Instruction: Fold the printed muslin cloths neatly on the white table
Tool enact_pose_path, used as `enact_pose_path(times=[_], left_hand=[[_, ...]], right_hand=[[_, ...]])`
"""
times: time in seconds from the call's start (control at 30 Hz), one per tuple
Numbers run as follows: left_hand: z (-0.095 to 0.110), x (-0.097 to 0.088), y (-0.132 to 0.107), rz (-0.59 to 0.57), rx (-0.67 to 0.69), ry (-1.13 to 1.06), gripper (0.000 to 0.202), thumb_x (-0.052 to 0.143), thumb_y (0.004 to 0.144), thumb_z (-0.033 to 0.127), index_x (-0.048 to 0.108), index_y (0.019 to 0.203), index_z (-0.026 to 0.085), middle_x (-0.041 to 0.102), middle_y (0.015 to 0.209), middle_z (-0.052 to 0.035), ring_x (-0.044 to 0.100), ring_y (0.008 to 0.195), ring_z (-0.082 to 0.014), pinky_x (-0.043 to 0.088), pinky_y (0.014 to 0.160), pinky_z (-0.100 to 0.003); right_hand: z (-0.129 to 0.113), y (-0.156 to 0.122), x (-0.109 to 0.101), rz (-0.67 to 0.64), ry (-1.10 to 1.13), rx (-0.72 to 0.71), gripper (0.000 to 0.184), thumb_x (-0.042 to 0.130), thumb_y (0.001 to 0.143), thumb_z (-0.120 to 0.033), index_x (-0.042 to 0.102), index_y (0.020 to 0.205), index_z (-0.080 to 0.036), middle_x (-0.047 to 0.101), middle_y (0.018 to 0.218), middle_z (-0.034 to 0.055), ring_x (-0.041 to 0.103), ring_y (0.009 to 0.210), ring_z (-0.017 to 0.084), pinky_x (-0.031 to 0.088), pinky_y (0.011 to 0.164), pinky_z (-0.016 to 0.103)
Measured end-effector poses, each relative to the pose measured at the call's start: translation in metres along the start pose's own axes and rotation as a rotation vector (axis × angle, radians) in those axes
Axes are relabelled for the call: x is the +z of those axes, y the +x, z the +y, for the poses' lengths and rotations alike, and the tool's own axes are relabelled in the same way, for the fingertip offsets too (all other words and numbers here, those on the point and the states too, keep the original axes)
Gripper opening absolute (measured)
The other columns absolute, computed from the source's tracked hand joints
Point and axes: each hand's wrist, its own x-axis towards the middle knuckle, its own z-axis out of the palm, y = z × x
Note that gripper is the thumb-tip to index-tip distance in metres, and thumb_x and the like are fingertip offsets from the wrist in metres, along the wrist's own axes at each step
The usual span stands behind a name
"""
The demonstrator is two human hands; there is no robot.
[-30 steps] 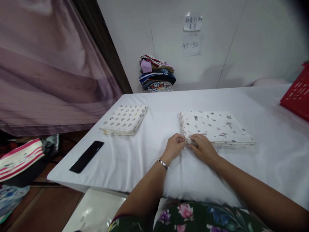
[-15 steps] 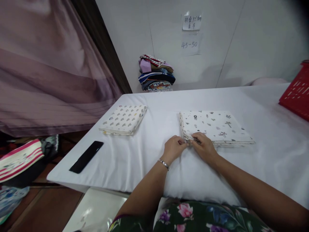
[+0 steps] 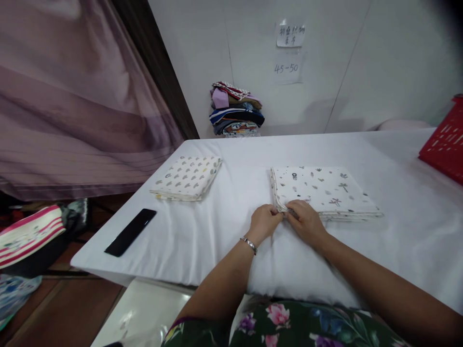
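Note:
A folded white cloth (image 3: 321,188) printed with small palm trees and leaves lies flat on the white-covered table (image 3: 217,231), right of the middle. At its near left corner my left hand (image 3: 265,221) pinches the layered edge between thumb and fingers. Close beside it, my right hand (image 3: 306,220) grips the same corner, thumb and fingers closed on the layers. The fingertips of both hands nearly meet, and part of the corner is hidden under them. A second folded cloth (image 3: 188,177), cream with grey mushroom-like shapes, rests apart on the left.
A black phone-like slab (image 3: 130,232) lies near the table's left edge. A red basket (image 3: 444,144) stands at the far right. Behind the table is a stack of folded fabrics (image 3: 237,111) against the wall. A pink curtain (image 3: 79,106) hangs at left.
Both hands stay at the cloth's near left corner, with only slight finger movement. The whole view has shifted a little.

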Motion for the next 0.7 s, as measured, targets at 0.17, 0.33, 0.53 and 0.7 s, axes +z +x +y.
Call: enact_pose_path(times=[0.17, 0.33, 0.53, 0.7], left_hand=[[-0.0014, -0.0005, 0.0009, -0.002, -0.017, 0.003, 0.020, 0.058, 0.072, 0.037, 0.062, 0.064, 0.019, 0.063, 0.067, 0.0022, 0.054, 0.064, -0.0118, 0.033, 0.054, -0.022], [-0.0008, -0.0023, 0.0003, -0.013, -0.032, -0.004, 0.019, 0.058, 0.073, 0.035, 0.063, 0.065, 0.019, 0.063, 0.065, 0.0024, 0.054, 0.063, -0.0119, 0.034, 0.054, -0.022], [-0.0001, -0.0040, -0.0001, -0.013, 0.000, 0.049, 0.015, 0.058, 0.072, 0.029, 0.062, 0.062, 0.019, 0.061, 0.062, 0.0021, 0.053, 0.061, -0.0117, 0.034, 0.054, -0.022], [-0.0022, -0.0060, 0.0000, 0.058, 0.059, 0.034, 0.004, 0.059, 0.070, 0.021, 0.062, 0.071, 0.018, 0.061, 0.073, 0.0013, 0.054, 0.066, -0.0116, 0.039, 0.060, -0.022]], right_hand=[[0.0006, -0.0005, -0.0018, 0.017, -0.057, -0.093, 0.015, 0.047, 0.086, -0.020, 0.057, 0.097, -0.019, 0.062, 0.096, 0.0084, 0.055, 0.090, 0.022, 0.045, 0.078, 0.037], [0.0017, -0.0008, -0.0042, 0.036, -0.084, -0.109, 0.016, 0.047, 0.087, -0.020, 0.057, 0.098, -0.018, 0.062, 0.096, 0.0092, 0.055, 0.089, 0.022, 0.045, 0.077, 0.036], [-0.0019, -0.0009, -0.0017, -0.080, -0.119, -0.082, 0.014, 0.046, 0.086, -0.017, 0.058, 0.094, -0.018, 0.062, 0.096, 0.0088, 0.054, 0.088, 0.022, 0.041, 0.077, 0.036], [-0.0041, 0.0015, -0.0013, -0.110, -0.102, -0.056, 0.013, 0.048, 0.085, -0.016, 0.058, 0.093, -0.017, 0.062, 0.093, 0.0079, 0.051, 0.087, 0.021, 0.039, 0.077, 0.036]])
